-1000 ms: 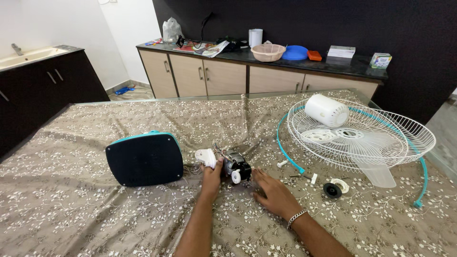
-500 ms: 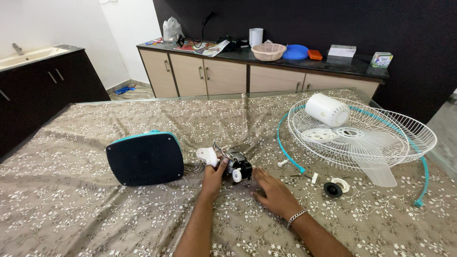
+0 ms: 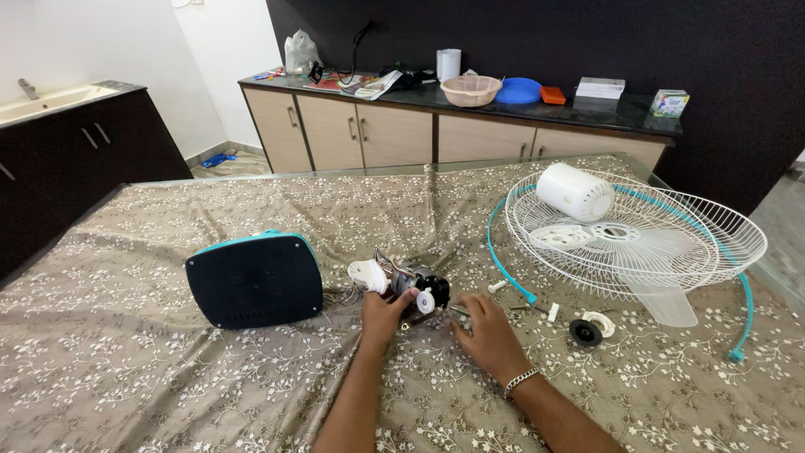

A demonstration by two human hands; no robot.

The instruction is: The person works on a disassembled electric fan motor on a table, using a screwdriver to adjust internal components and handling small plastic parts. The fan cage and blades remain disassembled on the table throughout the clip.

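Two hands of ours meet in the lower middle of the frame, at a small fan motor that lies on the cloth. Our left hand comes up from below and its fingers curl around the near, left side of the motor, gripping it. Our right hand rests flat just to the right of the motor, fingers loose and spread toward a thin metal shaft that pokes out that way; we cannot tell if they pinch it. The motor lies long-ways from left to right, with a white knob at its left end, so the left hand is the nearer one. Left of it stands a dark blue fan base with a teal edge. At the right of the frame lies a white wire grill with a see-through blade and a white motor cover on it, and small white and black parts sit near. All this is on a table with a brown flowery cloth. At the top of the frame is a dark counter with bowls, and a sink at the upper left.
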